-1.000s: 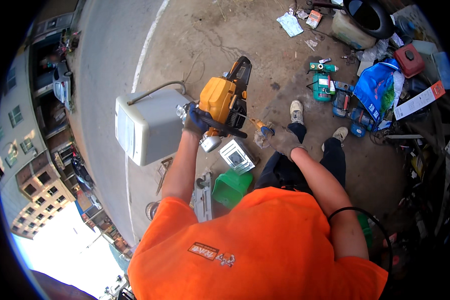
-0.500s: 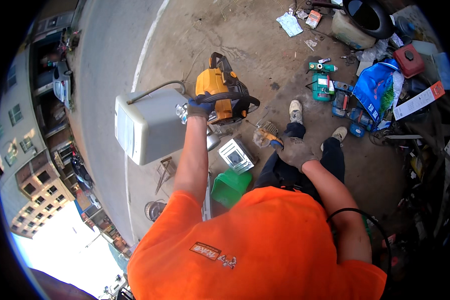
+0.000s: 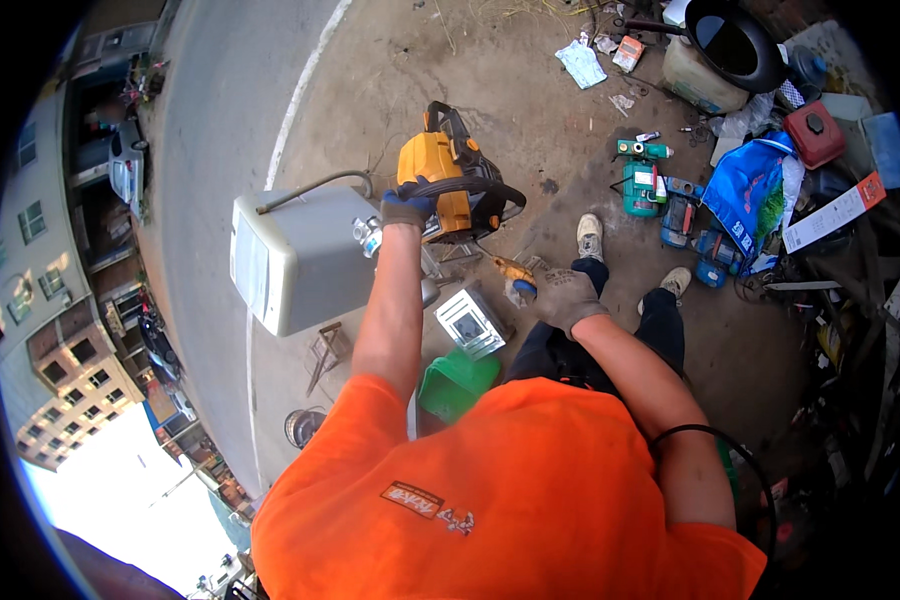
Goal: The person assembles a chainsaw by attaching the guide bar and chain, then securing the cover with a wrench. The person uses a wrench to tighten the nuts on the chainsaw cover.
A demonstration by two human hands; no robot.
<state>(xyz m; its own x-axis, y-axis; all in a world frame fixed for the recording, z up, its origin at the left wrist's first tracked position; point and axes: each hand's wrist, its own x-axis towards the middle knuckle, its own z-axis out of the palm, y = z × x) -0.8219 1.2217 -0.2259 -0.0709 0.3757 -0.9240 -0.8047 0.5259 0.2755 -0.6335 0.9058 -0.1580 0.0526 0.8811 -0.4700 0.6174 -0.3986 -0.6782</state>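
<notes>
From my remote seat I have the left hand (image 3: 406,207) with its gloved fingers wrapped around the black handle (image 3: 468,185) of a yellow-and-black motor tool (image 3: 433,163), just above the frame's centre, beside a large pale box (image 3: 322,252). Right of centre, I see the right hand's (image 3: 568,298) gloved fingers curled round a yellow-orange tool (image 3: 513,269), with a silver box (image 3: 470,323) and green bin (image 3: 454,386) lower left of it.
</notes>
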